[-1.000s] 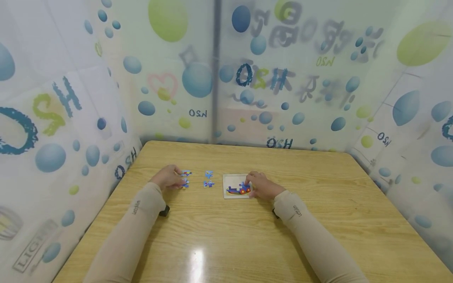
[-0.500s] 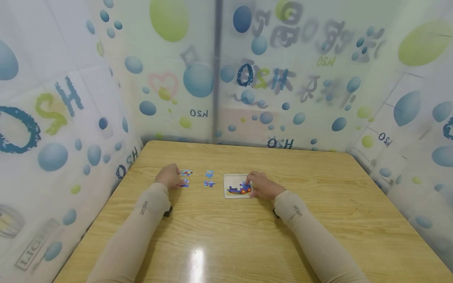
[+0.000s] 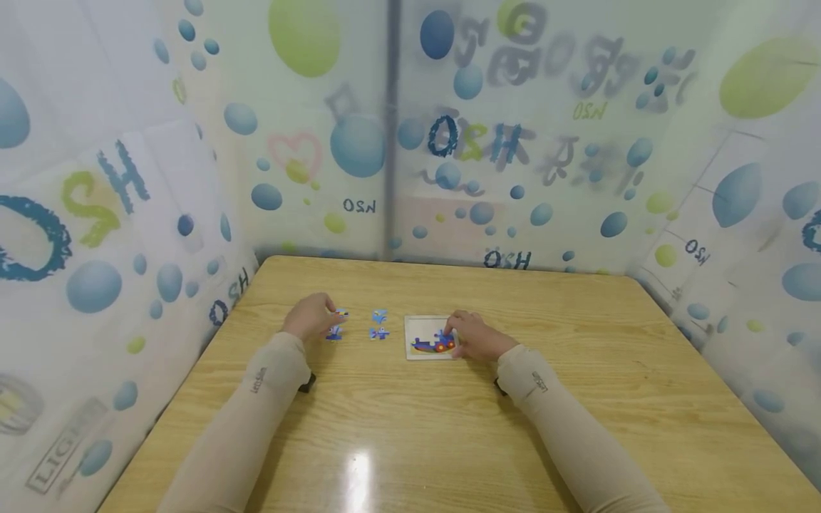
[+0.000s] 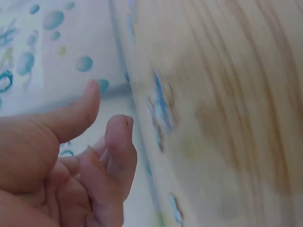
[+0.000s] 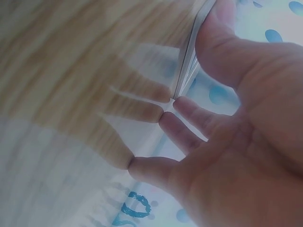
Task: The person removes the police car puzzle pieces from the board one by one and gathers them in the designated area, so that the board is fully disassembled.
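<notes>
Left hand [image 3: 311, 315]: over the loose pieces now, thumb and forefinger parted, nothing between them!
Fingertip piece: flat blue-and-yellow jigsaw piece [image 3: 343, 313] right at the left fingertips, partly covered; touching or not, I can't tell.
Other loose pieces: flat blue jigsaw piece [image 3: 334, 333] just nearside of the left thumb; 2 flat light-blue jigsaw pieces [image 3: 379, 333] out past the left fingertips, between the hands.
Right hand [image 3: 476, 338]: fingers spread, braced at the tray's right edge, not wrapped round it.
Puzzle tray: flat white square tray [image 3: 419, 325], just left of the right fingers, part-filled with blue-and-red picture pieces [image 3: 433, 345].
Step in hand: picking 1 loose piece, by the look of it.
Next move: calls for a light edge pinch, right fingers steadying the tray.
</notes>
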{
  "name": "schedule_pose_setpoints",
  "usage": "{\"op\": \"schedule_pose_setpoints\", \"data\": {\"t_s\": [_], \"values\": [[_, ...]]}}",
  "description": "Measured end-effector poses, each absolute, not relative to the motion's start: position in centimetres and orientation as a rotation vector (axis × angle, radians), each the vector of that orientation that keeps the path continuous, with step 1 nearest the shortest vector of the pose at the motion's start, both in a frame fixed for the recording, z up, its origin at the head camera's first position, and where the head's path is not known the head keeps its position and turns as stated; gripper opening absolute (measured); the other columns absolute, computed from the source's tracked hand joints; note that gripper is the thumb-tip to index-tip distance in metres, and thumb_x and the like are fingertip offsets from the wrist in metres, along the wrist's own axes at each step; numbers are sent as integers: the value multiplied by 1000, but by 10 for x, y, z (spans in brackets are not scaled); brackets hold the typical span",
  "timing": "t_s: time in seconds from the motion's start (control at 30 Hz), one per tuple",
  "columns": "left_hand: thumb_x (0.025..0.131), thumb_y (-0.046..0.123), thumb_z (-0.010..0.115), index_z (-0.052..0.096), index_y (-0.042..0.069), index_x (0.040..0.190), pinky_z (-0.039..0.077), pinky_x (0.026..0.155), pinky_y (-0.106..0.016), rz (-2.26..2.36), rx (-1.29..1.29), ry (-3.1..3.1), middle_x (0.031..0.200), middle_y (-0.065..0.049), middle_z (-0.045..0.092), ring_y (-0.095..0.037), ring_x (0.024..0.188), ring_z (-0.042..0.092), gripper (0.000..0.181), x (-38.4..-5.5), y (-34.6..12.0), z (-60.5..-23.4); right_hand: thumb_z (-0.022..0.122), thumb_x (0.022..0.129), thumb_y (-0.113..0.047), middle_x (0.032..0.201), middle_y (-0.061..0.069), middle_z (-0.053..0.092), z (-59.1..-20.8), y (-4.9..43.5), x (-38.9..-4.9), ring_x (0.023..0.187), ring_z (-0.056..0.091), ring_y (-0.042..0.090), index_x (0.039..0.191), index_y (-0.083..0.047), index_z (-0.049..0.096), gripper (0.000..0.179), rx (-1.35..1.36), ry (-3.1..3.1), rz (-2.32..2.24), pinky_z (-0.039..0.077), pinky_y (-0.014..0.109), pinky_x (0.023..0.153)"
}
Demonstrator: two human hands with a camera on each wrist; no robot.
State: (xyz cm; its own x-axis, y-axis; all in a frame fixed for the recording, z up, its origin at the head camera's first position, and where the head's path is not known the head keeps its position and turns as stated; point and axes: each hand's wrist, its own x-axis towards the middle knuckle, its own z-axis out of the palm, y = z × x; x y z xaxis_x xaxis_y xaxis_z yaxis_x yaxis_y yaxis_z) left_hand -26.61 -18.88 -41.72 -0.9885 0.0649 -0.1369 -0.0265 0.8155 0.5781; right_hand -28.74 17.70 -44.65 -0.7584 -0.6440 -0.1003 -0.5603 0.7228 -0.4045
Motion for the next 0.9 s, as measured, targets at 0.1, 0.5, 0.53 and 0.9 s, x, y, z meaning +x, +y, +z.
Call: {"op": "schedule_pose_setpoints", "data": {"t_s": [0.1, 0.5, 0.53, 0.9], "values": [[101, 32, 65, 60, 1, 116, 55, 73, -40, 925, 96, 2833, 88, -8, 70, -20, 75, 66, 36, -264, -176, -414, 73, 95, -17, 141, 17, 47, -446, 177, -287, 120, 44, 35, 120, -9, 58, 31, -939, 2692, -520, 42, 52, 106], [101, 22, 65, 62, 5, 108, 56, 74, -34, 955, 378, 2778, 101, -8, 67, -19, 84, 65, 18, -267, -120, -420, 72, 96, -20, 153, 23, 39, -447, 175, -286, 138, 37, 42, 149, 0, 40, 66, -884, 2721, -461, 33, 55, 116], [101, 22, 65, 63, 6, 108, 56, 74, -34, 948, 386, 2774, 101, -7, 67, -19, 83, 65, 18, -268, -117, -421, 71, 96, -22, 155, 24, 36, -447, 175, -286, 140, 34, 43, 150, 2, 37, 69, -872, 2723, -451, 31, 55, 117], [101, 24, 66, 65, 9, 106, 55, 75, -34, 827, 531, 2805, 102, -4, 67, -16, 85, 63, 16, -275, -81, -428, 67, 98, -29, 159, 25, 30, -448, 178, -287, 143, 31, 43, 153, 7, 35, 73, -889, 2729, -352, 32, 55, 117]]}}
